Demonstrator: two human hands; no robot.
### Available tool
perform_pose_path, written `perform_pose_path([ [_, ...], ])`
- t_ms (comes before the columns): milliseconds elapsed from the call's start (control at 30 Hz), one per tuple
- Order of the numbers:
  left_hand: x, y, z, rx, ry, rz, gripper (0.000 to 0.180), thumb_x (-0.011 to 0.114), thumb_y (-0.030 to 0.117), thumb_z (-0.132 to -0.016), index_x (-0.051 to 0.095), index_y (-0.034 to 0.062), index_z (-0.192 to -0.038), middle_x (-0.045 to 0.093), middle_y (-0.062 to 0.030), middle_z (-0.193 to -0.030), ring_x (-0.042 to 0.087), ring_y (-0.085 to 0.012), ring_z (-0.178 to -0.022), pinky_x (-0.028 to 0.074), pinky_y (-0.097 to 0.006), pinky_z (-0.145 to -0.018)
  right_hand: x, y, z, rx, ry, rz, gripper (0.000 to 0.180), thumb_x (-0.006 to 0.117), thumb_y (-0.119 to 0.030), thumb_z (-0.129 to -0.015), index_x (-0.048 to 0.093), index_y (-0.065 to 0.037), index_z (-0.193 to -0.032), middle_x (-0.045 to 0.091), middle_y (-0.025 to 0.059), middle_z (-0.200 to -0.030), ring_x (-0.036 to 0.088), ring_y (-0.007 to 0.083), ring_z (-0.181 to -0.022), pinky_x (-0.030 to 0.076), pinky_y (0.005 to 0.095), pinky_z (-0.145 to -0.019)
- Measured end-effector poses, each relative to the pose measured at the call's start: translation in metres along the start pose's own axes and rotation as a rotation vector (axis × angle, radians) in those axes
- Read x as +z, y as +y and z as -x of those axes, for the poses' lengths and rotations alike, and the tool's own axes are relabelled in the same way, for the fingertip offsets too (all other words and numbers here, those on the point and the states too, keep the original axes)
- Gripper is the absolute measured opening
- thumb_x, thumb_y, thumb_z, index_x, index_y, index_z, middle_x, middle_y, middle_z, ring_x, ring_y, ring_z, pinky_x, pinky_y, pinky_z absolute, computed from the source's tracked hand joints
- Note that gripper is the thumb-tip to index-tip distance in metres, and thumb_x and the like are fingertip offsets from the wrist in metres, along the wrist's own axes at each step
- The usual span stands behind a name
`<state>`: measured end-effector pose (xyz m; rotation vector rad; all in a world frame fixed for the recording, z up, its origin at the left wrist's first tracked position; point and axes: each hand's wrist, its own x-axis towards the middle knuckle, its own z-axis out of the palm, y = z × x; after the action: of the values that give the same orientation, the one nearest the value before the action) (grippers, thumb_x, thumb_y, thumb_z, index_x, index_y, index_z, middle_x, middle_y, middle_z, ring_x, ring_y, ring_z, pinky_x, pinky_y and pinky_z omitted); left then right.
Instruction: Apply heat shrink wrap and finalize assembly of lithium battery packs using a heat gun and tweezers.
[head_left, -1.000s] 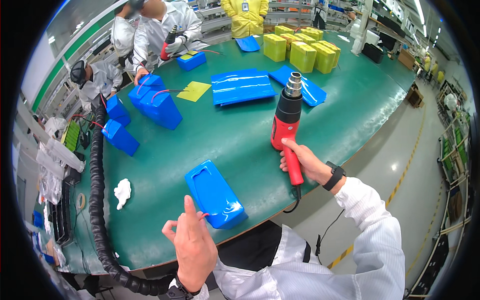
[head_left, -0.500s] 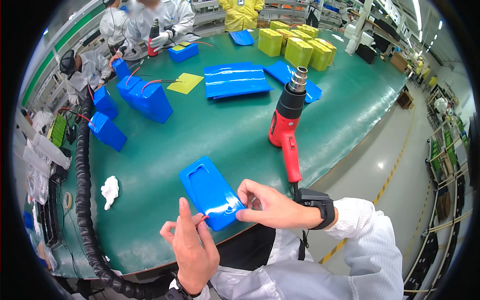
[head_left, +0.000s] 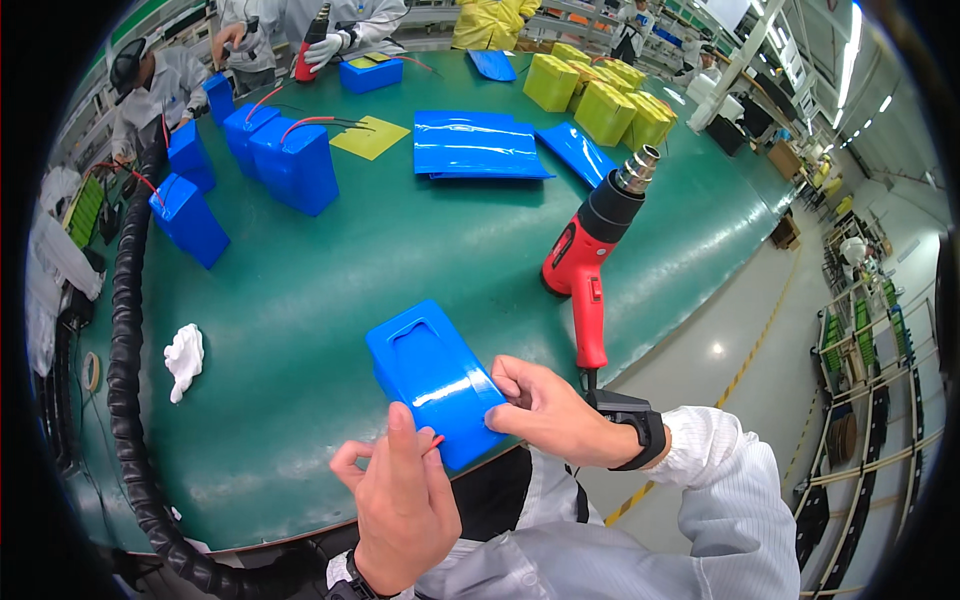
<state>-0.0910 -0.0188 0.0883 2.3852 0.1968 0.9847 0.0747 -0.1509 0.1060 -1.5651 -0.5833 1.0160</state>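
Observation:
A blue wrapped battery pack (head_left: 432, 377) lies flat near the front edge of the green table (head_left: 330, 270). My right hand (head_left: 545, 408) pinches its near right corner. My left hand (head_left: 400, 500) sits at its near edge, thumb up against the pack, with a thin red wire (head_left: 434, 443) between the fingers. A red and black heat gun (head_left: 592, 255) lies on the table to the right of the pack, nozzle pointing away, nobody holding it.
A crumpled white cloth (head_left: 184, 357) lies left of the pack. Several upright blue packs (head_left: 290, 160) with red wires stand at the back left, blue sleeves (head_left: 475, 145) at the back middle, yellow blocks (head_left: 600, 95) behind. Other people work at the far edge. A black corrugated hose (head_left: 125, 380) runs along the left rim.
My right hand let go of the heat gun, which now lies on the table, and came to the blue pack's near corner. My left hand stayed at the pack's edge.

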Motion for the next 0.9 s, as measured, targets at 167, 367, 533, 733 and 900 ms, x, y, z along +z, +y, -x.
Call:
perform_pose_path([
  [167, 0.000, 0.001, -0.001, 0.017, -0.005, 0.049, 0.080, 0.062, -0.008, -0.088, 0.026, -0.0050, -0.159, 0.072, -0.0098, -0.097, 0.068, -0.0202, -0.083, 0.030, -0.041, -0.085, 0.000, 0.001, 0.001, 0.037, -0.004, -0.047, 0.034, 0.068, -0.011, -0.090, 0.034, -0.012, -0.086, 0.034, -0.0050, -0.082, 0.033, 0.0052, -0.075, 0.031, 0.0262, -0.061],
  [367, 0.001, 0.002, -0.001, 0.002, -0.008, 0.036, 0.079, 0.061, -0.008, -0.088, 0.026, -0.0074, -0.158, 0.072, -0.0100, -0.097, 0.068, -0.0196, -0.082, 0.031, -0.042, -0.086, -0.001, 0.006, -0.004, 0.030, 0.033, 0.013, 0.034, 0.068, -0.015, -0.091, 0.035, -0.011, -0.086, 0.036, -0.0043, -0.083, 0.035, 0.0062, -0.074, 0.031, 0.0265, -0.060],
  [533, -0.001, 0.002, -0.002, -0.019, -0.012, 0.030, 0.074, 0.061, -0.008, -0.089, 0.029, -0.0099, -0.156, 0.072, -0.0092, -0.095, 0.067, -0.0199, -0.080, 0.031, -0.042, -0.086, -0.014, 0.003, -0.005, 0.030, -0.124, -0.155, 0.034, 0.073, -0.021, -0.094, 0.041, -0.011, -0.089, 0.046, -0.0039, -0.087, 0.047, 0.0058, -0.081, 0.037, 0.0243, -0.066],
  [733, -0.001, 0.003, -0.003, -0.009, -0.004, 0.037, 0.074, 0.060, -0.008, -0.089, 0.029, -0.0107, -0.156, 0.072, -0.0083, -0.093, 0.067, -0.0195, -0.077, 0.031, -0.041, -0.087, -0.013, 0.008, -0.008, 0.001, -0.077, 0.077, 0.042, 0.079, -0.028, -0.093, 0.041, -0.012, -0.089, 0.043, -0.0038, -0.084, 0.042, 0.0058, -0.077, 0.034, 0.0261, -0.063],
  [900, -0.001, -0.001, 0.000, -0.028, 0.009, 0.050, 0.075, 0.060, -0.007, -0.088, 0.027, -0.0114, -0.156, 0.072, -0.0072, -0.091, 0.066, -0.0186, -0.077, 0.030, -0.042, -0.089, -0.012, 0.011, -0.018, 0.009, -0.111, 0.003, 0.049, 0.082, -0.039, -0.091, 0.041, -0.012, -0.088, 0.042, -0.0048, -0.079, 0.040, 0.0054, -0.073, 0.032, 0.0262, -0.060],
])
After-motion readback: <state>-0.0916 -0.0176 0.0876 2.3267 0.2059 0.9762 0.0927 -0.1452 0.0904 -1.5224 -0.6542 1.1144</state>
